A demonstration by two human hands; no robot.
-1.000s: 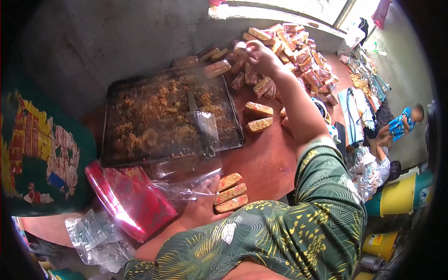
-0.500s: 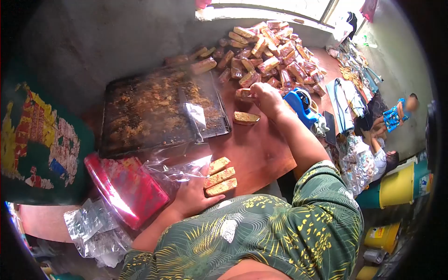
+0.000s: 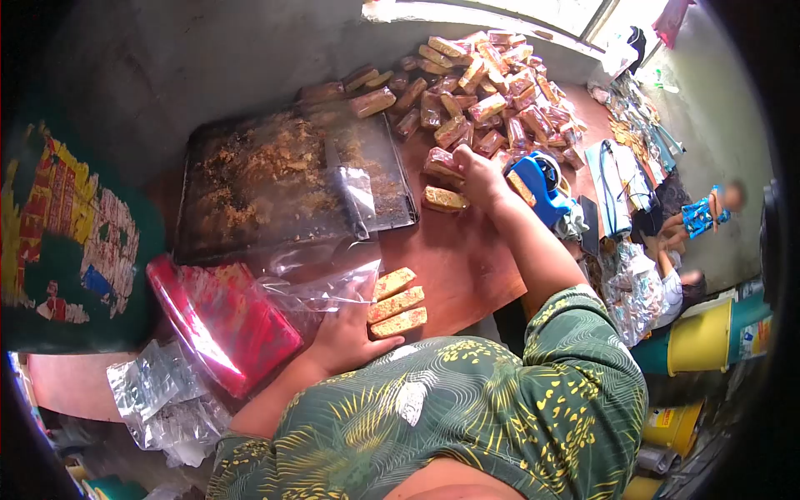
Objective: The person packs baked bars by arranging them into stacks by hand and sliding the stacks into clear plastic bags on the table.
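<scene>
My right hand (image 3: 482,177) is closed, its fingertips pinching a plastic-wrapped bread slice (image 3: 442,163) at the near edge of a heap. Just below that lies another slice (image 3: 445,199), with a blue tape dispenser (image 3: 543,192) to the right of the hand. At the table's front edge, my left hand (image 3: 340,340) rests against three bare bread slices (image 3: 397,303) lying side by side. Its thumb is stretched along the lowest one. Clear plastic film (image 3: 321,287) covers some of its fingers, partly hiding them.
A pile of wrapped slices (image 3: 492,92) stands by the wall under the window. The dark, crumb-covered baking tray (image 3: 250,179) carries a knife (image 3: 335,158). Pink plastic (image 3: 229,325) lies left, near a green container (image 3: 75,225). Two people sit at the far right.
The wrapped slice in my right hand has tilted and shows more of its side; the loose slice below sits closer to it. My left hand stays by the three slices. The view has shifted slightly.
</scene>
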